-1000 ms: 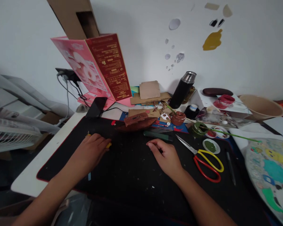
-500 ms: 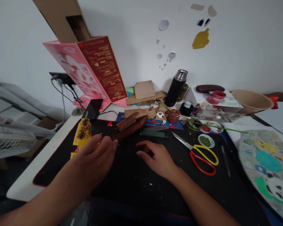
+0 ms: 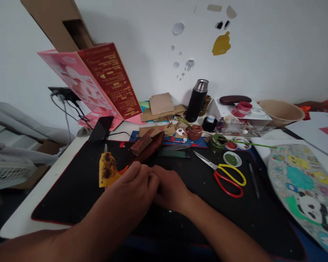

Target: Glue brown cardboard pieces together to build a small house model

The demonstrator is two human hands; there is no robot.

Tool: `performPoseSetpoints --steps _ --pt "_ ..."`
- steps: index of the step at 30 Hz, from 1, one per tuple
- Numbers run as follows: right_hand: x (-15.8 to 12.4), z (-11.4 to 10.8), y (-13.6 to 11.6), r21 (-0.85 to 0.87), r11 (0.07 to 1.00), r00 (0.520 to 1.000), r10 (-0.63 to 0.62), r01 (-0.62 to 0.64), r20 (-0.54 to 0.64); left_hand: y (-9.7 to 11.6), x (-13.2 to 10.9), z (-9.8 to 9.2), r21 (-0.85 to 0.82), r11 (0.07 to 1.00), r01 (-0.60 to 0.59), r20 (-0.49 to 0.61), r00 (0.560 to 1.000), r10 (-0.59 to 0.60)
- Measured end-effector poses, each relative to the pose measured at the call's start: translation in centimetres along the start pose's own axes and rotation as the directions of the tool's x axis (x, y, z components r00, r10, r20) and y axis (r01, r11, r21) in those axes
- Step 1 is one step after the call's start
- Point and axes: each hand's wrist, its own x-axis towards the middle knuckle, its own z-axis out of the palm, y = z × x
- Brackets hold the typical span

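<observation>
My left hand is closed over the handle side of a yellow hot glue gun with dark burnt stains. The gun's body sticks out left of my knuckles, nozzle pointing away, orange trigger beside my fingers; the grip is mostly hidden. Against the left fingers presses my right hand, its fingers curled inward. Whatever lies between the two hands cannot be seen. Just beyond them rest a brown pointed boat-like piece and a ridged brown block.
Scissors with red and yellow handles lie to the right, beside a pen. Behind stand a green paint jar, a brown jar and a black flask. A painted round board sits far right. A phone lies back left.
My left hand has moved right, carrying the glue gun along. My right hand has closed its fingers and now meets the left. The view has shifted slightly to the right.
</observation>
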Motion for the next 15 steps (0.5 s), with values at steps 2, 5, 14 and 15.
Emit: performPoseSetpoints --steps 2,5,14,15 --pt "0.2 0.4 0.0 -0.026 1.0 0.999 0.018 -0.017 0.028 0.1 0.4 -0.3 -0.038 0.999 -0.01 -0.011 1.0 0.01" --pt "0.2 0.6 0.1 -0.001 0.999 0.998 0.038 -0.038 0.056 0.0 0.7 -0.4 -0.104 0.995 0.003 -0.006 1.0 -0.004" --pt "-0.4 0.1 -0.1 0.441 0.897 0.995 0.03 0.016 -0.097 -1.2 0.2 -1.4 -0.345 0.936 0.071 -0.052 0.994 -0.095" --pt "-0.4 0.1 -0.1 0.473 0.881 0.993 0.041 0.018 -0.115 -1.4 -0.8 -1.6 -0.388 0.916 0.097 -0.083 0.987 -0.139"
